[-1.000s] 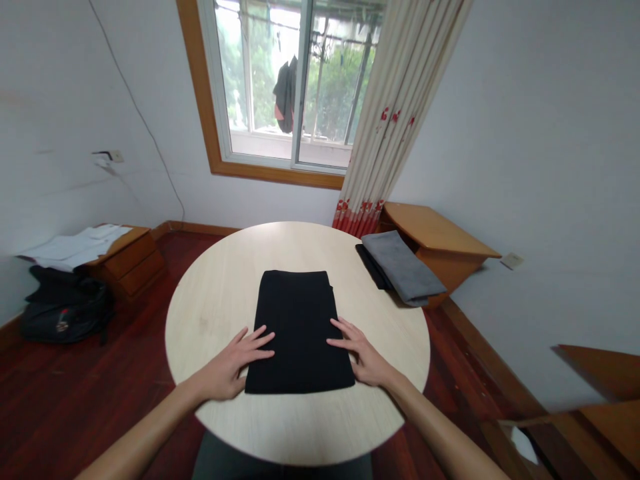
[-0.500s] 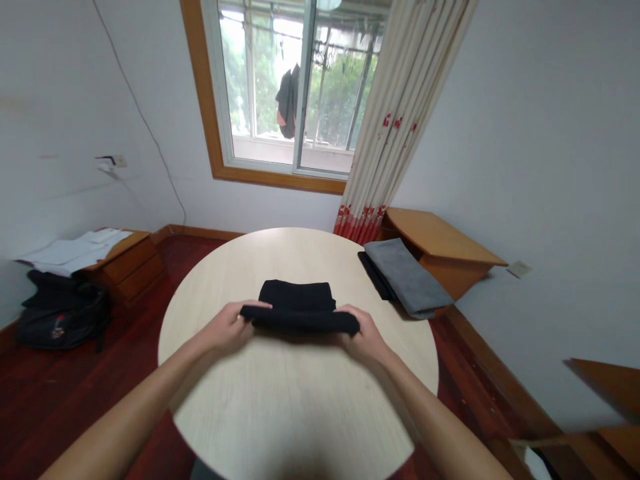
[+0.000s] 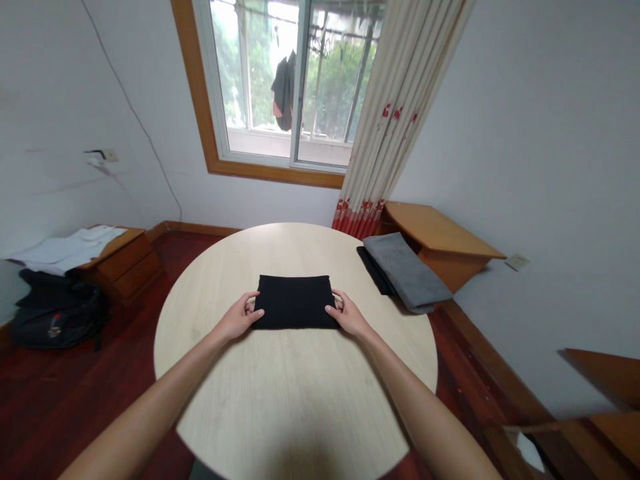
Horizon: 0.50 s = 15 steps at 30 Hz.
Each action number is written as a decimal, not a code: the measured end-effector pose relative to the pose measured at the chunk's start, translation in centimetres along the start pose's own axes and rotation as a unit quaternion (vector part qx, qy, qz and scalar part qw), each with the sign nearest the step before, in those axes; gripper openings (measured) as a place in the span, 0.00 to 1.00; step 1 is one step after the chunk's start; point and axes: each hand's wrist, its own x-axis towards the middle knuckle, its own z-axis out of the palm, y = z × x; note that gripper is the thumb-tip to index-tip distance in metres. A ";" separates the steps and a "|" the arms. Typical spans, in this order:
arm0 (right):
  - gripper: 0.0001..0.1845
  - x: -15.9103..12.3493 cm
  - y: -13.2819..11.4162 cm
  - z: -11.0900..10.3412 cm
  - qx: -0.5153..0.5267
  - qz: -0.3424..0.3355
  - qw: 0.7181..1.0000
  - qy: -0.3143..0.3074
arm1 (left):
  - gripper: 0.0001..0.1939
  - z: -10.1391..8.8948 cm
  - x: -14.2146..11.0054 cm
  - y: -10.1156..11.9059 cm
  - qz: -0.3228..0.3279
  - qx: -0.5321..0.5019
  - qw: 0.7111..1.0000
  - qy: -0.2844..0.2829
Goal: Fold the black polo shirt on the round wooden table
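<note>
A black cloth (image 3: 296, 303), folded into a neat flat rectangle, lies on the round pale wooden table (image 3: 290, 393). My left hand (image 3: 241, 315) grips its left edge, thumb on top and fingers along the side. At the opposite edge my right hand (image 3: 349, 312) holds the cloth the same way, its thumb resting on the near right corner. Some of the fingers of both hands are hidden at the cloth's sides.
A folded grey cloth (image 3: 407, 270) lies partly over a black one (image 3: 373, 270) at the table's right edge, overhanging it. Behind stands a wooden desk (image 3: 440, 230). A black backpack (image 3: 57, 310) sits on the floor at left, beside a small cabinet (image 3: 127, 263) topped with papers.
The cloth's near part, held raised by both hands, has been folded over and laid down, leaving a flat rectangle. The view has shifted slightly.
</note>
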 end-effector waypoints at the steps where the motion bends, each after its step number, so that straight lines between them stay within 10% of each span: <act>1: 0.31 -0.1 0.0 0.1 0.003 -0.008 1.000 0.005 | 0.33 0.2 0.0 0.3 0.019 -0.007 1.000 0.012; 6: 0.26 -0.4 -0.3 0.7 0.015 -0.044 0.998 0.052 | 0.27 1.2 0.0 1.0 0.078 -0.072 0.992 0.061; 15: 0.30 -1.3 -0.2 0.4 0.042 -0.049 0.997 0.036 | 0.35 0.2 -1.8 1.1 0.031 0.132 0.990 -0.028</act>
